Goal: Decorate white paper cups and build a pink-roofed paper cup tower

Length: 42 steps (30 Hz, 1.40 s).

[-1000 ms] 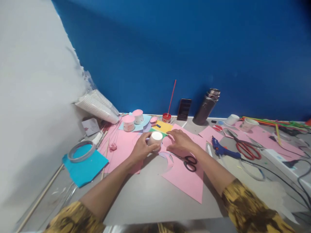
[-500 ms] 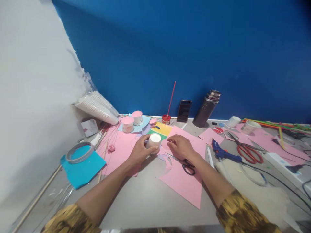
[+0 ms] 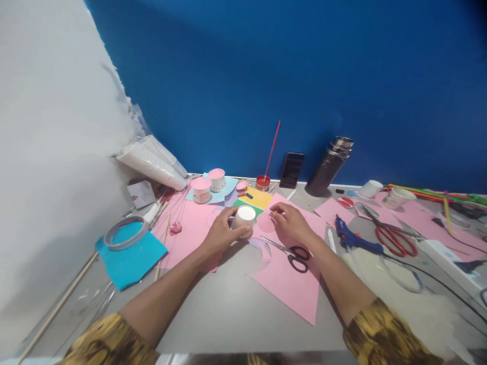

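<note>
A white paper cup (image 3: pixel 244 218) stands upside down on the table, its closed base facing up. My left hand (image 3: pixel 223 230) is wrapped round its left side, thumb across the front. To the cup's right lies a cut pink paper circle (image 3: pixel 265 222). My right hand (image 3: pixel 291 222) hovers by the circle's right edge, fingers bent and apart, with nothing visible in them. Black-handled scissors (image 3: pixel 292 254) rest on the large pink sheet (image 3: pixel 292 294) below that hand. Curved pink offcuts (image 3: pixel 264 252) lie by the blades.
Two pink-topped cups (image 3: pixel 201 191) stand at the back left, near stacked cups (image 3: pixel 152 162). A dark flask (image 3: pixel 327 170) and a phone (image 3: pixel 292 170) lean at the blue wall. A blue glue gun (image 3: pixel 355 241), its cord and red-handled scissors (image 3: pixel 393 238) lie right.
My right hand has drawn slightly right and up from the pink circle, its fingers opening a little. The left hand stays on the cup. The view has shifted slightly.
</note>
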Each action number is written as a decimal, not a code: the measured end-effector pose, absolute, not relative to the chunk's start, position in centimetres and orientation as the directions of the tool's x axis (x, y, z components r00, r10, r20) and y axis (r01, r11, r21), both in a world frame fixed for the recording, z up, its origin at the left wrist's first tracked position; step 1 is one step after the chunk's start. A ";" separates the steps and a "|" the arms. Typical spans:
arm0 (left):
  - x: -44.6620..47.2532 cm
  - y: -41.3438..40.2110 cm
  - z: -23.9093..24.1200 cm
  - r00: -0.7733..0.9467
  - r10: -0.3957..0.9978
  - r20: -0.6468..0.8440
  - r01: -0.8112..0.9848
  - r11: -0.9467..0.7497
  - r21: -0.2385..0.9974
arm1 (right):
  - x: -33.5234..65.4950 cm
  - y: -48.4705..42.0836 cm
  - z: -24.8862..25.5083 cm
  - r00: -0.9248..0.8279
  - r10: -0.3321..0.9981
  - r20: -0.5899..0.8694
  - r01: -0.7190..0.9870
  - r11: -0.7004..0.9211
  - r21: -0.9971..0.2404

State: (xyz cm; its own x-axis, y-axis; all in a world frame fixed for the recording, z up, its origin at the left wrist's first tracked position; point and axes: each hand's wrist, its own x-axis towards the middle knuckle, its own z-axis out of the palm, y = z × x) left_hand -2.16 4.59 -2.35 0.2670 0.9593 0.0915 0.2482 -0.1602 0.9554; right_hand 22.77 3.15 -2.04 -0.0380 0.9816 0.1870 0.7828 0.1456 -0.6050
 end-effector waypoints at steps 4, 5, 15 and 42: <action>-2.2 4.6 -2.3 0.282 0.954 0.100 0.239 -0.171 0.956 | 22.7 2.9 -2.1 -0.051 0.994 0.098 0.778 0.102 -0.620; -2.2 4.5 -2.3 0.284 0.954 0.097 0.232 -0.167 0.958 | 22.5 2.9 -2.2 -0.044 0.996 0.081 0.783 0.085 -0.616; -2.0 4.1 -2.2 0.277 0.958 0.077 0.195 -0.135 0.971 | 21.5 3.4 -1.8 -0.003 0.998 -0.058 0.813 -0.032 -0.582; -2.1 4.3 -2.7 0.427 0.888 0.169 0.227 -0.287 0.931 | 19.5 2.6 -0.8 -0.148 0.988 0.036 0.442 0.099 -0.892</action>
